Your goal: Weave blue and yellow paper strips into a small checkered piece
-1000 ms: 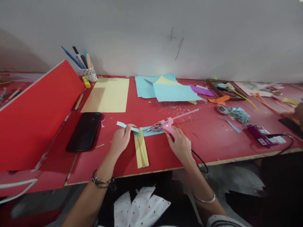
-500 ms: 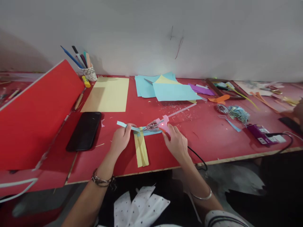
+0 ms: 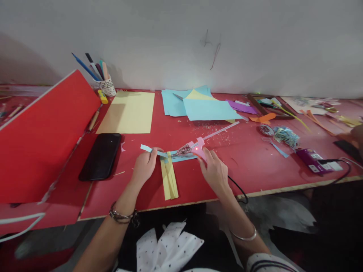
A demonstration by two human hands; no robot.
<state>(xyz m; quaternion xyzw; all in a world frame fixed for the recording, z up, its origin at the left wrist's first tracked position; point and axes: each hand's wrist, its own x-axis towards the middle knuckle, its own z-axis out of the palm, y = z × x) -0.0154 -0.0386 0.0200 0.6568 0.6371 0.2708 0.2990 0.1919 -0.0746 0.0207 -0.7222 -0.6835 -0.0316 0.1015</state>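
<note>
Glue gun (image 3: pixel 199 146) aimed near the left fingertips, beside a pinched blue strip (image 3: pixel 146 148)

Seems to be in the step of gluing paper, or of placing the nozzle (image 3: pixel 176 153) for it. In the left hand (image 3: pixel 145 166), holds the blue strip between closed thumb and forefinger, with one end sticking out to the left of them. In the right hand (image 3: pixel 214 170), holds the glue gun by the handle, fingers curled closed around it; cannot tell if pressing the trigger, or if touching paper with the nozzle.

For the next move, probably needs a steady left pinch and a small, exact guiding of the nozzle, well away from the skin.

Counts one glue gun, with one glue stick (image 3: pixel 222 130) behind it, ahead of the right fingers; one raised blue strip; at least two yellow strips (image 3: pixel 169 179), overlapping, just right of the left fingers; at least one piece of flat blue paper (image 3: pixel 185 157) between both hands. Left of the left fingers, one phone (image 3: pixel 100 156); farther ahead of them, one cream sheet (image 3: pixel 130 113) and one cup (image 3: pixel 107 88) with about five pens (image 3: pixel 85 67). Ahead of both hands, at least two blue sheets (image 3: pixel 210 109).
</note>
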